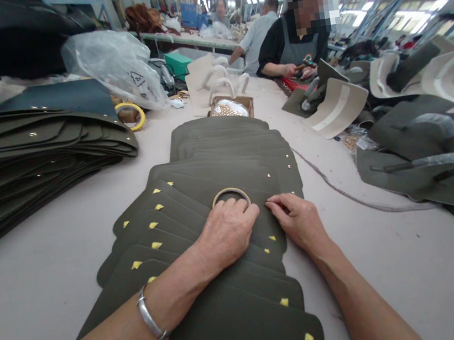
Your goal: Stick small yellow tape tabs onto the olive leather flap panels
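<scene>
Dark olive panels (214,328) with rounded corners lie fanned out in an overlapping row before me. Small yellow tape pieces (156,245) stick along the left and right sides of the nearer ones. My left hand (228,228) is closed around the near side of a tape roll (229,190), held over the panels. Just to its right, my right hand (295,216) has thumb and forefinger pinched together at the panels' right edge; whatever sits between those fingertips is too small to make out. Small metal studs (268,175) show on the farther panels.
Stacked dark panels (39,144) stand at left, near a yellow tape roll (131,117) and a plastic bag (113,68). A box of small gold parts (231,108) sits beyond the row. Pale and dark pieces (338,105) pile up at right, beside a cord (338,191). A co-worker (297,38) works across the table.
</scene>
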{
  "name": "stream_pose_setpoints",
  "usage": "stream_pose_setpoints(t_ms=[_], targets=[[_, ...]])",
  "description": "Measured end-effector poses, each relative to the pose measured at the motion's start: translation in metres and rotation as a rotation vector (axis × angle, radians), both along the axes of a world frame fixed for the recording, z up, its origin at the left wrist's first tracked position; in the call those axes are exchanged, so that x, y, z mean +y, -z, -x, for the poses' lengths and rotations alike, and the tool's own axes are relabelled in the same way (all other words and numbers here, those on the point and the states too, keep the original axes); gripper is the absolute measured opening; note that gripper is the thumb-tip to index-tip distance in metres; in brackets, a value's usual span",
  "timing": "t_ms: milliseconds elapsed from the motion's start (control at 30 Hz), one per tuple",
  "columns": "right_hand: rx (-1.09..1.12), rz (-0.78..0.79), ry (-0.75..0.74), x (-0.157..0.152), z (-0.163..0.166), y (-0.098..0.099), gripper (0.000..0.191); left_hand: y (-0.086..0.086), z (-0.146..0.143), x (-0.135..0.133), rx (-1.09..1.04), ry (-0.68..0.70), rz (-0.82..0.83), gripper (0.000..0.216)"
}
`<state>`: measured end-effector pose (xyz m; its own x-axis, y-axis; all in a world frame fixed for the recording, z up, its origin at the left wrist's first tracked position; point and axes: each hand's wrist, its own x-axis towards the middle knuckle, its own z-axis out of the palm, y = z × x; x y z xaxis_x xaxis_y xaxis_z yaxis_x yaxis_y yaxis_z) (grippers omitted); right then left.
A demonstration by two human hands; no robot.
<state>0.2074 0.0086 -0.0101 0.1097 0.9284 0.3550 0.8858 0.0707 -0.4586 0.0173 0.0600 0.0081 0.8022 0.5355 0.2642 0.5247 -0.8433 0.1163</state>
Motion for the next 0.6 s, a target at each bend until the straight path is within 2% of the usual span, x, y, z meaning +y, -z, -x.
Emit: stream_pose_setpoints(t_ms=[100, 233, 300, 467, 600], targets=[[-0.014, 0.051, -0.08, -0.007, -0.004, -0.004, 0.016, -0.002, 0.003, 0.003, -0.061, 0.036, 0.009, 0.016], [0.005, 0.214, -0.213, -0.018, -0.006, -0.015, 0.015, 0.001, 0.007, 0.009, -0.157, 0.067, 0.025, 0.017], [0.062, 0.237, -0.224, -0.021, -0.006, -0.019, 0.016, 0.004, 0.008, 0.01, -0.238, 0.097, 0.042, 0.019], [0.37, 0.031, -0.076, -0.022, 0.0, -0.019, 0.017, 0.005, 0.008, 0.011, -0.383, 0.168, 0.02, 0.029], [0.369, -0.069, -0.157, -0.021, 0.008, -0.02, 0.017, 0.002, 0.007, 0.009, -0.338, 0.154, 0.027, 0.044]])
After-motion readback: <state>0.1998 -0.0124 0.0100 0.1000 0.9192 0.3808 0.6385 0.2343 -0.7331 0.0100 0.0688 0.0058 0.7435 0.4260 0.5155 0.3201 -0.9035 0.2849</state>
